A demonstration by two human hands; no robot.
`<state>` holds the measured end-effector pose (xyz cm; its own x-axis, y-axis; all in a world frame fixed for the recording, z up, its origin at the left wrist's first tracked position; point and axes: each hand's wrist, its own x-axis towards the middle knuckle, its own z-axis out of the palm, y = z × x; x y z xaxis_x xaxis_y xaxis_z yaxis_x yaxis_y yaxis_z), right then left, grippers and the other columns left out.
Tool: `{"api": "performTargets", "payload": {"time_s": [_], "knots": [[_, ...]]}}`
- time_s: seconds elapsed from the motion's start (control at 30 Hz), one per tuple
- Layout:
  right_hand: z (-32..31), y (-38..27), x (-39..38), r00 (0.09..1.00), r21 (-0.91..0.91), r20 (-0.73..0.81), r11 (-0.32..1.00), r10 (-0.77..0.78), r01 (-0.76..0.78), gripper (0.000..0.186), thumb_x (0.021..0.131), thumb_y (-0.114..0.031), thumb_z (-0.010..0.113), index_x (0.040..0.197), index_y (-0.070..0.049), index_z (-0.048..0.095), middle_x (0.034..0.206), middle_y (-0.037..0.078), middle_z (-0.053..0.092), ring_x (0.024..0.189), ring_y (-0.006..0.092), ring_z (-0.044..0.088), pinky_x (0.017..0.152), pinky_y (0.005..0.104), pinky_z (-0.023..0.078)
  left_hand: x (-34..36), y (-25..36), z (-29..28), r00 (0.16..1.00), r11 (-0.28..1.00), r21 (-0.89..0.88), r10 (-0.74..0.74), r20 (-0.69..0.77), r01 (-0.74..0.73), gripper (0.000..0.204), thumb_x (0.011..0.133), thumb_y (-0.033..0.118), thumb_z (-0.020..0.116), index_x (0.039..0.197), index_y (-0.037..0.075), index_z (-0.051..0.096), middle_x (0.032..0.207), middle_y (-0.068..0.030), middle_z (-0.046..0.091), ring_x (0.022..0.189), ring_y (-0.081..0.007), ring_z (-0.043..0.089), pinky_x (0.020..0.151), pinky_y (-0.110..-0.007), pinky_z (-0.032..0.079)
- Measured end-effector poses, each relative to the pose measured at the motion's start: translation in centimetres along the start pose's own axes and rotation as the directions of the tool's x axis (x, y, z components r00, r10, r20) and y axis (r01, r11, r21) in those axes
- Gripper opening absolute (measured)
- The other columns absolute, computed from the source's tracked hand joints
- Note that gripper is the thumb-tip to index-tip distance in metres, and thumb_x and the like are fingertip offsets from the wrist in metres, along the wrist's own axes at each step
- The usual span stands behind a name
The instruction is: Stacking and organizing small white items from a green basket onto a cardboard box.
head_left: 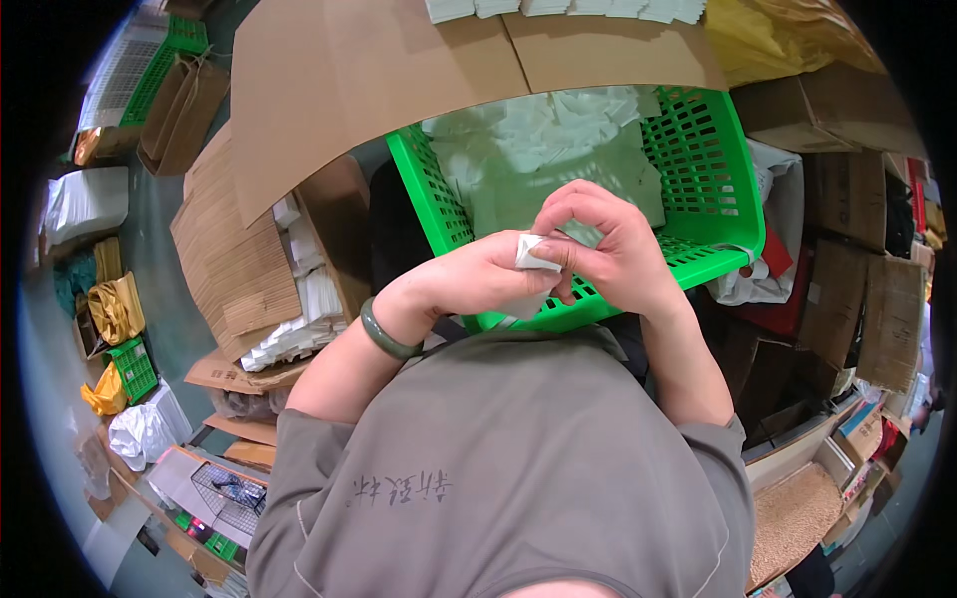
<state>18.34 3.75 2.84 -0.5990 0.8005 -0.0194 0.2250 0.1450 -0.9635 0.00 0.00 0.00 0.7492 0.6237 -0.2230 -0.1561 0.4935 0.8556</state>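
Observation:
A small white folded paper piece (534, 252) is held between my two hands in front of my body. My left hand (488, 274), with a dark green bangle on the wrist, grips it from the left. My right hand (613, 254) pinches its top with thumb and bent fingers. Both hands are over the near rim of a green plastic basket (733, 169), which holds a loose heap of white paper pieces (548, 130).
A cardboard sheet (369, 60) lies beyond the basket, with white stacks on its far part. An open carton of white folded items (304, 299) stands at left. Brown boxes (842, 199) and a yellow bag (768, 35) crowd the right. Bags and crates (130, 369) line the far left.

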Motion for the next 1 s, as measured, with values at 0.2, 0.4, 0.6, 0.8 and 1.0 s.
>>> {"api": "performTargets", "payload": {"time_s": [0.2,0.4,0.6,0.8,1.0], "knots": [[0.3,0.7,1.7,0.993,0.166,0.062,0.98,0.105,-0.114,0.008,0.083,-0.01,0.067,0.086,-0.003,0.063,0.08,0.004,0.058,0.074,0.0151,0.056,0.07,0.0268,0.046,-0.8,0.4,0.0,0.99,0.989,-0.141,-0.057,-0.126,0.039,0.012,0.091,0.01,0.051,0.099,0.004,0.057,0.09,-0.0048,0.06,0.086,-0.0142,0.058,0.078,-0.03,0.047],[-0.3,9.8,7.5,0.91,-0.42,0.078,0.841,0.408,-0.342,0.028,0.085,-0.027,0.063,0.096,-0.001,0.064,0.091,0.013,0.066,0.084,0.0237,0.062,0.076,0.0337,0.048,-2.2,0.2,-4.5,0.841,0.624,-0.577,0.286,-0.459,-0.527,0.021,0.096,0.026,0.047,0.105,0.007,0.05,0.093,-0.005,0.052,0.086,-0.0174,0.053,0.087,-0.036,0.043],[4.8,21.4,8.2,0.64,-0.787,0.408,0.606,0.652,-0.115,0.047,0.08,-0.04,0.065,0.108,-0.003,0.064,0.104,0.019,0.065,0.1,0.0313,0.061,0.084,0.0393,0.048,-1.8,-0.7,-6.4,0.814,0.478,-0.661,0.397,-0.424,-0.578,0.022,0.099,0.032,0.043,0.108,0.012,0.047,0.087,-0.0013,0.045,0.084,-0.0146,0.048,0.09,-0.039,0.041],[12.4,25.8,7.8,0.704,-0.469,0.006,0.624,0.71,-0.625,0.06,0.069,-0.045,0.072,0.108,0.0,0.063,0.117,0.019,0.06,0.107,0.0315,0.058,0.091,0.0369,0.047,-1.9,-0.3,-6.4,0.811,0.489,-0.649,0.399,-0.428,-0.583,0.02,0.1,0.029,0.04,0.108,0.011,0.046,0.083,0.0011,0.043,0.077,-0.011,0.046,0.087,-0.037,0.042],[13.2,24.3,8.5,0.606,-0.502,0.035,0.538,0.795,-0.677,0.061,0.063,-0.043,0.076,0.108,-0.003,0.065,0.113,0.018,0.062,0.105,0.0294,0.06,0.089,0.0345,0.049,-1.9,-0.7,-6.9,0.819,0.481,-0.67,0.427,-0.383,-0.565,0.024,0.099,0.032,0.042,0.11,0.012,0.048,0.086,-0.0006,0.048,0.081,-0.0134,0.049,0.088,-0.038,0.042]]}}
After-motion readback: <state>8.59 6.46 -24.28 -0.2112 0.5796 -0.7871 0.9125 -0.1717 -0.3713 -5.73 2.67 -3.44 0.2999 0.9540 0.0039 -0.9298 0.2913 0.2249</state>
